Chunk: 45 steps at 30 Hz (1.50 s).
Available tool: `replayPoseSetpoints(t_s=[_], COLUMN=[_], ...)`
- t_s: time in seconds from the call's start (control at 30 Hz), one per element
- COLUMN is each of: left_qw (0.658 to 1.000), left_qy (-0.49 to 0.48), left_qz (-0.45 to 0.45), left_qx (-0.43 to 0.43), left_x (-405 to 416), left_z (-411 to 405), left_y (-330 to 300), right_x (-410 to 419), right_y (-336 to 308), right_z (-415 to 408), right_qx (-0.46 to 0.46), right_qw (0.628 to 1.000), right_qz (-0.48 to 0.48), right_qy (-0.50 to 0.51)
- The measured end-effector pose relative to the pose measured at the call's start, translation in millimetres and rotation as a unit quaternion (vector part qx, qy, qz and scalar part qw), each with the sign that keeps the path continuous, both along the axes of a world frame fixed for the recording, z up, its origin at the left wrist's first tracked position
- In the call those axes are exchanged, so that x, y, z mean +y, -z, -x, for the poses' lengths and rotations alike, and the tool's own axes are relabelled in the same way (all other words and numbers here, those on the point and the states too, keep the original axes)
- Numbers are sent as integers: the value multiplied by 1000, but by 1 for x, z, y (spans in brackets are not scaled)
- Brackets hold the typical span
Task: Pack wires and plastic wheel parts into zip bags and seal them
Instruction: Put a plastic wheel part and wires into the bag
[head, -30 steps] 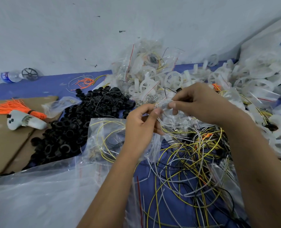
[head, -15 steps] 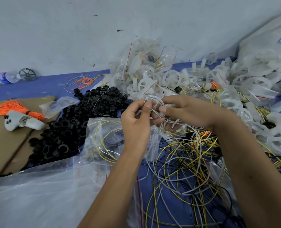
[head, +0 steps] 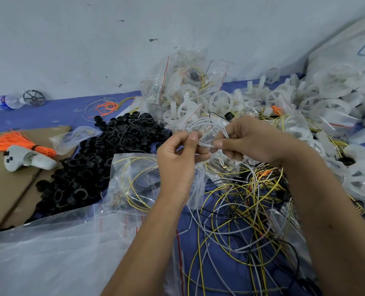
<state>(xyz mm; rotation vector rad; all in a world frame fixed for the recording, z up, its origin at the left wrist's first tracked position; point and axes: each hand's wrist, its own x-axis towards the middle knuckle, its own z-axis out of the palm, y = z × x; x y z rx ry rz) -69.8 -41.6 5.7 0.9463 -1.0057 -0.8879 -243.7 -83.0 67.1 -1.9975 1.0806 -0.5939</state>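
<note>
A small coil of white wire (head: 207, 127) is held above the blue mat between both hands. My left hand (head: 177, 159) pinches its left side with thumb and forefinger. My right hand (head: 247, 142) pinches its right side. Under my left wrist lies a clear zip bag (head: 132, 182) with yellow and black wires inside. Loose yellow, white and black wires (head: 241, 210) are tangled on the mat below my right forearm. White plastic wheel parts (head: 222, 101) are heaped behind the hands.
A pile of black plastic rings (head: 87, 167) lies at the left. Filled zip bags (head: 185, 75) are stacked at the wall. Cardboard (head: 4, 189) at the far left carries orange ties (head: 12, 139) and a white controller (head: 27, 160). A large clear plastic sheet (head: 49, 257) covers the near left. A water bottle (head: 6, 101) lies by the wall.
Both hands have turned the white wire into a wider loop, and the right hand has shifted slightly right and lower on the coil.
</note>
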Motion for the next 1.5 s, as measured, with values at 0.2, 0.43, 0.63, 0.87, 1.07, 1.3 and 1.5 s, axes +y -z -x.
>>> replayPoseSetpoints(t_s=[0.2,0.43,0.63,0.87,1.07,1.3,1.5], left_qw=[941,823,817,826,876,883,958], left_qy=[-27,41,-37,-198,-234,-123,29], left_qz=[-130,-218,-230,-224,-233,-233,-260], left_qx=[-312,-523,-528,-478,-353,-389,-116], left_x=[0,-5,-7,-7,-16,-14,-12], left_z=[-10,-23,-38,-67,-89,-72,-40], left_y=[9,10,9,11,4,11,3], right_x=[-9,3,7,2,-16,-15,8], right_y=[13,38,50,52,58,44,22], right_z=[-8,-33,-40,-37,-37,-38,-66], right_qx=[-97,-186,-143,-134,-41,-12,-433], right_qw=[984,939,930,933,966,981,862], right_qz=[-43,-289,-338,-310,-151,57,-248], right_qy=[142,-25,32,123,204,186,-89])
